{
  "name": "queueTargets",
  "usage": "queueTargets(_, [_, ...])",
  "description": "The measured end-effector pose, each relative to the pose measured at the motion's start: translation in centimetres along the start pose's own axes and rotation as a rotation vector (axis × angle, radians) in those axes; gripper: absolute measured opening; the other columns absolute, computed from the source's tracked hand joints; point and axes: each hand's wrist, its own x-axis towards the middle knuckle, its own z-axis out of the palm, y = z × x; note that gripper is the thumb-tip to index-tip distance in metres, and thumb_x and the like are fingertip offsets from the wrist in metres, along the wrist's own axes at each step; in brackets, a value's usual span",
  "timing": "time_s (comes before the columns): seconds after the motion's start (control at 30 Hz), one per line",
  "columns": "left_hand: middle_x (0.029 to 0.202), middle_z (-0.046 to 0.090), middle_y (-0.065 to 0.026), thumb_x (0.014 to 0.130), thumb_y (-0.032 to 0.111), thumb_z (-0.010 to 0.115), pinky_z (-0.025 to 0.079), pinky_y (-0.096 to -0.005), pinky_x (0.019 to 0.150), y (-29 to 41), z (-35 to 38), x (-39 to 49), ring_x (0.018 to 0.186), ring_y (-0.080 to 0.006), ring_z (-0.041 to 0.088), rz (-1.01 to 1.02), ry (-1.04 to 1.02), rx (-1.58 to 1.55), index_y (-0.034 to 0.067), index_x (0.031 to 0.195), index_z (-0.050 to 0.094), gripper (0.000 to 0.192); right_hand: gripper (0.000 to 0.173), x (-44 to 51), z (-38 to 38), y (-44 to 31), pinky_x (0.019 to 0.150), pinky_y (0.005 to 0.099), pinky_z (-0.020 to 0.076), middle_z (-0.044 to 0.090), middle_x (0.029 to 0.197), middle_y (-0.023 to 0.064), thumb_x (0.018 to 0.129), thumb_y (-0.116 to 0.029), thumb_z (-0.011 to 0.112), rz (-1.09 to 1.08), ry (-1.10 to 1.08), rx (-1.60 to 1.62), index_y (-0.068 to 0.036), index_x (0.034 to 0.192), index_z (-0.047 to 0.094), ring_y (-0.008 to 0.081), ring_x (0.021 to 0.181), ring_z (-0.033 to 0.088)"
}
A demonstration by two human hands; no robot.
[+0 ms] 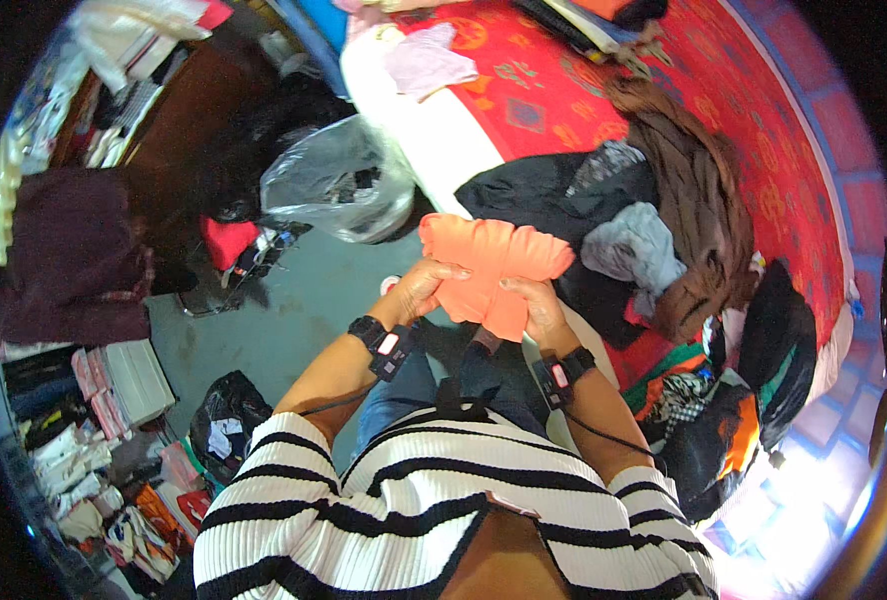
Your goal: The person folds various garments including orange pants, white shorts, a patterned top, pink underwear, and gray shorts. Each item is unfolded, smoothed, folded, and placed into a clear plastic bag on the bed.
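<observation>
An orange cloth garment [488,262], folded or rolled into a bundle with gathered folds along its top, is held up in front of my body. On its left side my left hand [425,289] grips it, thumb on top. My right hand [537,304] grips its lower right part, also with the thumb over the cloth. The fingers underneath are mostly hidden. Just beyond the bundle, black clothing [541,187] lies on the bed's edge, with a light grey cloth [631,247] to its right.
Brown cloth [698,202] lies across the red patterned bedspread [563,97]. A pale pink cloth [432,64] rests at the bed's far corner. A clear plastic bag [338,184] stands left of the bed. Black plastic bag [230,420] and piled clothes [76,472] sit at the lower left.
</observation>
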Motion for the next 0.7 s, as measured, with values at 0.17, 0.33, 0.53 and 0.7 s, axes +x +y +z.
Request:
queueTargets(0.17, [0.114,0.061,-0.0136,0.073,0.0,0.066,0.051,-0.0401,0.089,4.0,-1.5,-3.4,0.103,-0.0262,0.061,0.141,0.08,0.03,-0.001,0.123,0.05,0.053,0.059,2.9,5.5,1.2,0.094,0.0343,0.0458,0.056,0.12,0.0106,0.072,0.008,0.063,-0.079,-0.189,-0.166,0.003,0.127,0.044,0.0211,0.111,0.055])
queueTargets(0.33, [0.112,0.062,-0.0133,0.073,0.0,0.068,0.052,-0.0395,0.087,9.7,-4.7,-6.0,0.099,-0.0249,0.063,0.282,0.169,0.066,-0.001,0.119,0.053,0.048,0.057,9.2,11.8,3.8,0.09,0.0335,0.0489,0.057,0.117,0.0104,0.07,0.012,0.062,-0.056,-0.142,-0.333,0.003,0.125,0.047,0.0214,0.105,0.058])
queueTargets(0.53, [0.114,0.062,-0.0108,0.075,0.007,0.071,0.051,-0.0409,0.089,16.0,-11.2,-8.9,0.102,-0.0252,0.062,0.407,0.203,-0.019,0.002,0.123,0.051,0.053,0.052,16.2,18.3,7.5,0.088,0.0339,0.0503,0.059,0.112,0.0103,0.071,0.01,0.063,-0.038,-0.196,-0.239,0.003,0.121,0.05,0.0208,0.1,0.06])
queueTargets(0.7, [0.121,0.058,-0.0112,0.084,0.023,0.067,0.048,-0.0413,0.093,19.0,-17.7,-9.1,0.106,-0.0254,0.06,0.343,0.235,-0.106,0.005,0.128,0.047,0.052,0.05,21.3,20.8,10.6,0.085,0.0333,0.052,0.059,0.111,0.0103,0.072,0.007,0.065,0.155,-0.187,-0.181,0.003,0.119,0.05,0.021,0.097,0.062])
